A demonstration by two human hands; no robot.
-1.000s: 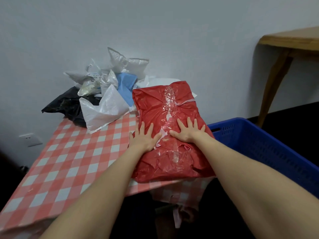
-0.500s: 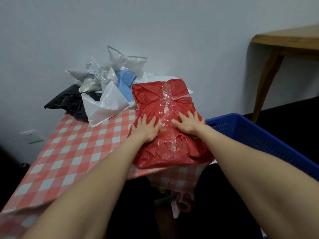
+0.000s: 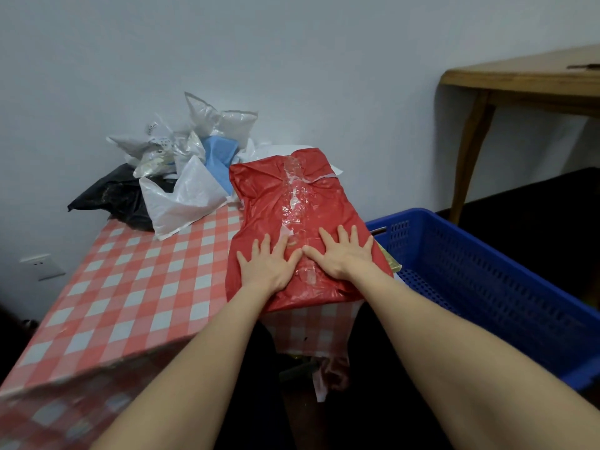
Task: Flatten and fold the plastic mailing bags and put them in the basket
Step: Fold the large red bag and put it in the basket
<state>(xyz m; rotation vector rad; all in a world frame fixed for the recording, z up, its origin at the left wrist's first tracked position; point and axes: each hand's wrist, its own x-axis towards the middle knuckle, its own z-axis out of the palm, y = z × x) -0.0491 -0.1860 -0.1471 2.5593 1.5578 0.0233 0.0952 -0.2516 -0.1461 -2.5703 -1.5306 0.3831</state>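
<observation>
Pressing down on the red mailing bag (image 3: 285,196) with left hand (image 3: 268,266) and right hand (image 3: 341,254), fingers (image 3: 354,234) straight and spread; lying on the checkered desk (image 3: 130,287), right corner, just beside the blue basket (image 3: 487,271).

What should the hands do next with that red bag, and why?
Probably slide both palms toward the far end, pressing air out: the left hand and right hand rest flat on the red mailing bag, which looks puffy, creased and unfolded, beside the blue basket.
</observation>
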